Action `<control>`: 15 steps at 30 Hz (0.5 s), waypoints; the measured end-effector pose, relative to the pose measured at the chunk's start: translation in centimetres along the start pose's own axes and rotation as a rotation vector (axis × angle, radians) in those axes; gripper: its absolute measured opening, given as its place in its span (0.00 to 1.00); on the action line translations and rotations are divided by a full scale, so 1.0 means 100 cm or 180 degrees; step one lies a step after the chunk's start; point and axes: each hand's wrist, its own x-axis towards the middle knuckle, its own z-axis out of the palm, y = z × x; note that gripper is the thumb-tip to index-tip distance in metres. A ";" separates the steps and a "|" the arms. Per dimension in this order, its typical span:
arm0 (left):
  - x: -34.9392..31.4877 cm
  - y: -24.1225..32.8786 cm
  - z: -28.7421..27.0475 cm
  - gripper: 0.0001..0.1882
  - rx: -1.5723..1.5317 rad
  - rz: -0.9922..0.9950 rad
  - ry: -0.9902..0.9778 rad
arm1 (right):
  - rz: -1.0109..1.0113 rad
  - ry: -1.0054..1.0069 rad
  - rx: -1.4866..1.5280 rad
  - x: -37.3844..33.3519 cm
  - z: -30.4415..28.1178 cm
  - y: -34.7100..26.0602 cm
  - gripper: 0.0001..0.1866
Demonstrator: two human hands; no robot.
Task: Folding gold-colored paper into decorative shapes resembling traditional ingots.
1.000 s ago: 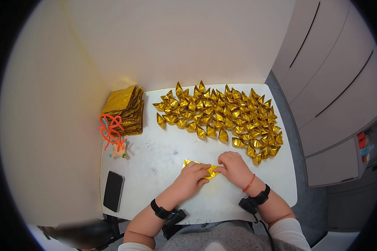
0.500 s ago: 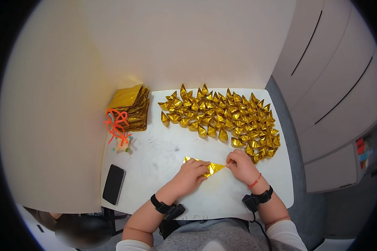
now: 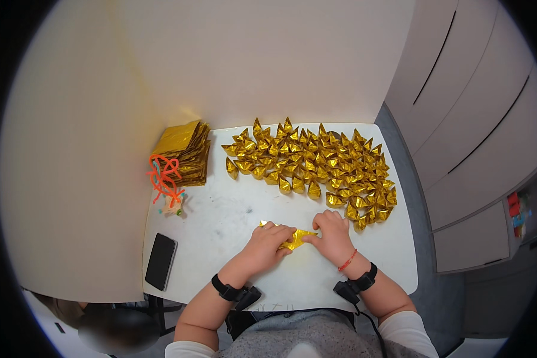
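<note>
On the white table (image 3: 221, 238) in front of me lies a partly folded piece of gold foil paper (image 3: 298, 240), narrow, with a pointed end on each side. My left hand (image 3: 267, 243) covers its left part, fingers curled over the foil and holding it down. The thumb of my right hand (image 3: 333, 236) rests on the right end of the foil, its fingers bent above. Parts of the paper under my fingers are hidden. Beyond my hands stand many folded gold foil ingots (image 3: 316, 161), packed close together with peaked tips.
At the far left is a thick stack of gold foil sheets (image 3: 182, 137), with orange pipe cleaners (image 3: 166, 173) lying against it. A small beige trinket (image 3: 173, 206) sits below. A black phone (image 3: 161, 262) lies near the left edge. White partitions stand behind and left.
My right hand has moved slightly left, its thumb now on the paper's right end. The gold foil looks narrower than before. My left hand has hardly moved.
</note>
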 end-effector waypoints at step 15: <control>-0.009 -0.019 -0.015 0.11 0.0429 0.0192 0.0370 | -0.1108 -0.0326 0.0553 0.000 -0.006 0.007 0.10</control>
